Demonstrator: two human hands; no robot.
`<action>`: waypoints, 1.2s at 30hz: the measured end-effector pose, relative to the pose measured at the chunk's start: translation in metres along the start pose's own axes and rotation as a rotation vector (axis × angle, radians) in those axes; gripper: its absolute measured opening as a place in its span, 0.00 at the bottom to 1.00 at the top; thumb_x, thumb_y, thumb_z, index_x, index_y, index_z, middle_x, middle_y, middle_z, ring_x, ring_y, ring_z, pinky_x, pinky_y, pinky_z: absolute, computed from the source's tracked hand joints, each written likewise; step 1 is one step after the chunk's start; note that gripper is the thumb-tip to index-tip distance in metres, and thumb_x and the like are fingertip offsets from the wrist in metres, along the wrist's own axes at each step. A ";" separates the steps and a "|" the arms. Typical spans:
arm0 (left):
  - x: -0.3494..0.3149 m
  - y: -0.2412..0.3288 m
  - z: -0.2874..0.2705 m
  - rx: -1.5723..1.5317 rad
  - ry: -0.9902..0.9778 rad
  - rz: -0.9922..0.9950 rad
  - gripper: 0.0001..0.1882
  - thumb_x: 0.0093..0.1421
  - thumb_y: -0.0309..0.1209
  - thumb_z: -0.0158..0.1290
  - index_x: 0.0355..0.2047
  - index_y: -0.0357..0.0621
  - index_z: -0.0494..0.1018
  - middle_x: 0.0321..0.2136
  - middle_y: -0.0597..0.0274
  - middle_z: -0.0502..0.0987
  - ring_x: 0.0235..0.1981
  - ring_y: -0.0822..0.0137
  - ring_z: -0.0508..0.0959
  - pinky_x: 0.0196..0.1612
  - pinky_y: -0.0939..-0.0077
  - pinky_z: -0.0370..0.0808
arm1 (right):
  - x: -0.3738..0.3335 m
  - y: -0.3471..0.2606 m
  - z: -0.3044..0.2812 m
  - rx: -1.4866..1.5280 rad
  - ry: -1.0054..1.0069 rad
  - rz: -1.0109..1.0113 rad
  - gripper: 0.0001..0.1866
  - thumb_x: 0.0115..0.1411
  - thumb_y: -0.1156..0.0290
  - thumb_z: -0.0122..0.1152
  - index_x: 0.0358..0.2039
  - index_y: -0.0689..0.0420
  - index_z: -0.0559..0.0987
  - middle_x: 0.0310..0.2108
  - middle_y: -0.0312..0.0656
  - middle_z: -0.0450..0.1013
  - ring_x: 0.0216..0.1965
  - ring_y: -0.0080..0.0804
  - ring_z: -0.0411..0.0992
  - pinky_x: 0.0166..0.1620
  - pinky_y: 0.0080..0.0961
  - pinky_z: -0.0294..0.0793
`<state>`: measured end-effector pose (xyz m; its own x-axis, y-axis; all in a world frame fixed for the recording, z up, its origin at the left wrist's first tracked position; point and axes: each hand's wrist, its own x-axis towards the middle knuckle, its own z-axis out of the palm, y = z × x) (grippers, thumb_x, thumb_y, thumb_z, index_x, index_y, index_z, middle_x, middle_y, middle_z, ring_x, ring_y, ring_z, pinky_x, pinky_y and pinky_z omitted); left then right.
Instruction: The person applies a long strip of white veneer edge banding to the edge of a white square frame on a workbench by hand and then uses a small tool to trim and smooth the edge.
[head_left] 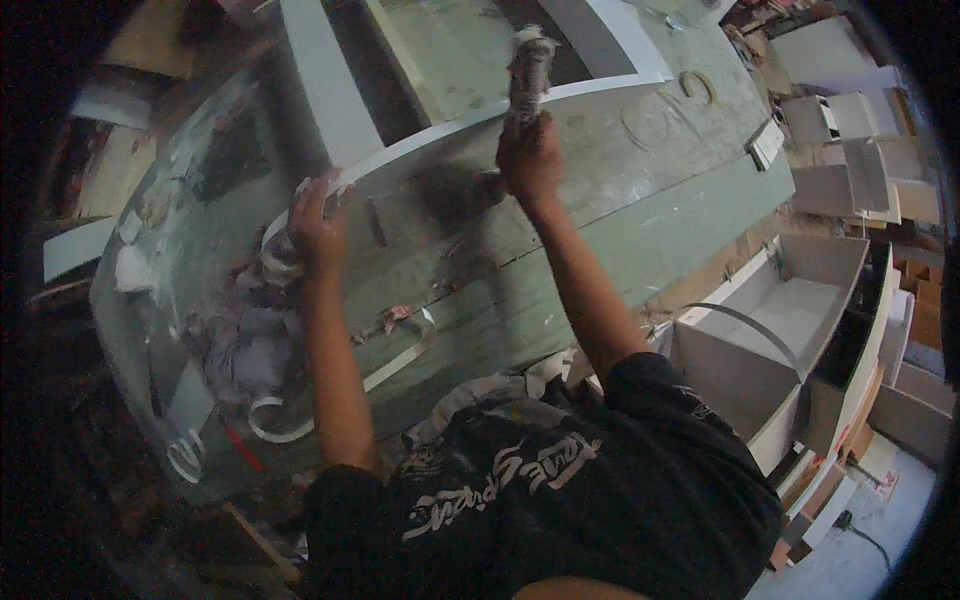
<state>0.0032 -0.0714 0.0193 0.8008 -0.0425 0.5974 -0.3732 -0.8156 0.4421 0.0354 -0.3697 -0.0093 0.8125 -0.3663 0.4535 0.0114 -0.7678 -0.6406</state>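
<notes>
A white panel frame (335, 85) with dark openings lies on the green worktable, and a thin white edging strip (430, 135) runs along its near edge. At the frame's left end, the fingers of my left hand (320, 222) are closed on the strip, which curls below into a loop (281, 258). My right hand (532, 160) grips a thick, cylindrical tool wrapped in whitish, frayed material (532, 72), held upright near the strip. The tool's exact kind cannot be made out. Below it is a dark, blurred patch, perhaps a shadow.
On the green worktable (600, 255) lie offcuts of strip (405, 358), a crumpled grey cloth (250, 350) and a red stick-like thing (243, 450). Open white boxes (760, 330) stand close by my right side, with more cabinet parts (850, 175) behind.
</notes>
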 end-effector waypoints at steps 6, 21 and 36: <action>-0.011 -0.018 0.013 -0.076 0.008 0.002 0.16 0.56 0.25 0.61 0.45 0.40 0.74 0.44 0.52 0.80 0.45 0.56 0.79 0.51 0.66 0.74 | 0.043 0.065 -0.023 -0.081 0.043 -0.040 0.16 0.54 0.64 0.63 0.36 0.57 0.69 0.25 0.54 0.73 0.27 0.60 0.73 0.29 0.50 0.71; 0.012 -0.026 -0.026 -0.446 -0.359 -0.418 0.21 0.58 0.23 0.58 0.52 0.36 0.70 0.53 0.55 0.74 0.52 0.61 0.76 0.57 0.66 0.70 | 0.073 0.118 -0.044 -0.121 0.077 0.058 0.21 0.51 0.59 0.67 0.38 0.57 0.68 0.24 0.54 0.74 0.26 0.59 0.74 0.27 0.47 0.72; 0.017 -0.030 -0.028 -0.469 -0.377 -0.463 0.20 0.57 0.19 0.57 0.52 0.35 0.71 0.50 0.55 0.76 0.49 0.65 0.76 0.52 0.72 0.73 | 0.141 0.213 -0.079 -0.277 0.140 0.337 0.28 0.55 0.52 0.61 0.46 0.54 0.61 0.34 0.57 0.77 0.37 0.61 0.75 0.40 0.52 0.72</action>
<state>0.0153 -0.0318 0.0350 0.9986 -0.0189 0.0497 -0.0528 -0.4715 0.8803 0.1060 -0.6266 -0.0327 0.6577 -0.6724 0.3396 -0.4118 -0.6984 -0.5854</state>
